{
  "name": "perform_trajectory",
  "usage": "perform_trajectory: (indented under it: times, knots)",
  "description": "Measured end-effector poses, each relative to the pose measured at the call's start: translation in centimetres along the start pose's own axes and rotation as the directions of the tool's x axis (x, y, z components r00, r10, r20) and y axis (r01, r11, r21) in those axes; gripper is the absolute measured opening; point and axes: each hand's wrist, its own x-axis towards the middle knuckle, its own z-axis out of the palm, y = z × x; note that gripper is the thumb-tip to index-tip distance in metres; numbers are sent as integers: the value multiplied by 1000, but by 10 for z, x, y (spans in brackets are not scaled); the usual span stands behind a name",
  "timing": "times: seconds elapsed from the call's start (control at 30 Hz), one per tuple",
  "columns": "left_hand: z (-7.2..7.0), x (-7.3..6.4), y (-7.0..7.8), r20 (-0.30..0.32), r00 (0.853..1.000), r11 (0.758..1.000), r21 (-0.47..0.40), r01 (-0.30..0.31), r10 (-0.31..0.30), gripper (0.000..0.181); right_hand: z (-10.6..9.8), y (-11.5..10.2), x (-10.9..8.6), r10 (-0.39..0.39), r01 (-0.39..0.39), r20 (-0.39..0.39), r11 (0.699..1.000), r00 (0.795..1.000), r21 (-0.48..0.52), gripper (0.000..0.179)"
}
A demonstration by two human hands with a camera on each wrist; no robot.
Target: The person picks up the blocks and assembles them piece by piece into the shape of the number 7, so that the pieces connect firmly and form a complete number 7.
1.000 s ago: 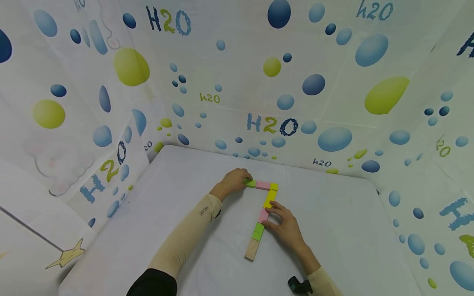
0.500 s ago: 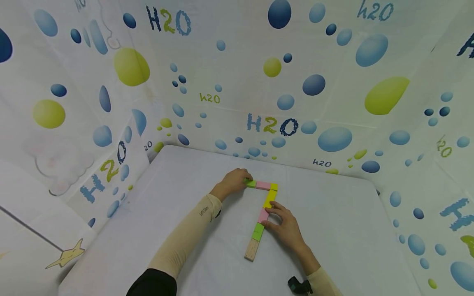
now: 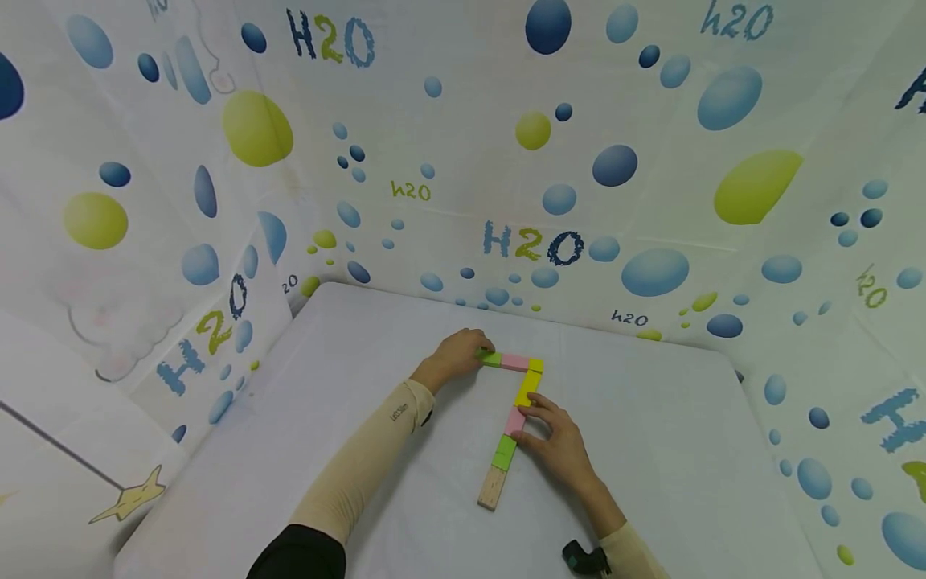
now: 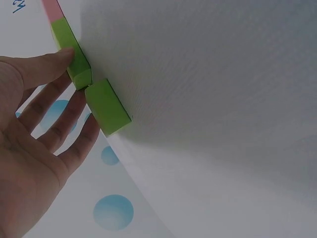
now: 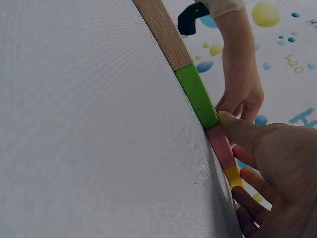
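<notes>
Blocks form an angled row on the white table. The left hand (image 3: 457, 354) is at the far left end, pinching a green block (image 4: 72, 52) between its thumb in front and fingers behind. A second green block (image 4: 107, 106) sits at that block's end, its back side near the fingers; the hand hides it in the head view. A pink block (image 3: 515, 363) and a yellow block (image 3: 535, 365) continue to the corner. Along the other leg, the right hand (image 3: 557, 442) touches the right side, thumb by the pink block (image 5: 221, 148), fingertips by the long yellow block (image 3: 528, 386).
Toward the person, a green block (image 3: 504, 453) and a bare wooden block (image 3: 492, 488) end the row. A black wrist device (image 3: 584, 558) is by the right forearm. The white table (image 3: 651, 450) meets a patterned cloth wall (image 3: 463, 145) at the back and sides.
</notes>
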Motion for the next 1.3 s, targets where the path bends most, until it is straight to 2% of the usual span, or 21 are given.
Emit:
perform_trajectory:
  times: [0.23, 0.53, 0.97, 1.13, 1.3]
  knots:
    - [-2, -2, 1, 5, 1000, 1000, -9, 10, -10, 32, 0, 1, 0, 32, -33, 20, 999, 999, 14, 53]
    - [-3, -3, 1, 8, 1000, 1000, -11, 26, -26, 32, 0, 1, 1, 33, -33, 31, 999, 999, 9, 52]
    - [-6, -9, -11, -17, 994, 987, -123, 103, -106, 31, -1, 4, 2, 21, -21, 33, 1000, 999, 10, 53]
    - [-9, -14, -20, -25, 996, 986, -142, 87, -91, 29, -1, 4, 2, 17, -17, 31, 1000, 999, 6, 54]
    - [-16, -21, -21, -4, 996, 986, -145, 83, -85, 30, -1, 1, 1, 25, -25, 32, 1000, 999, 3, 53]
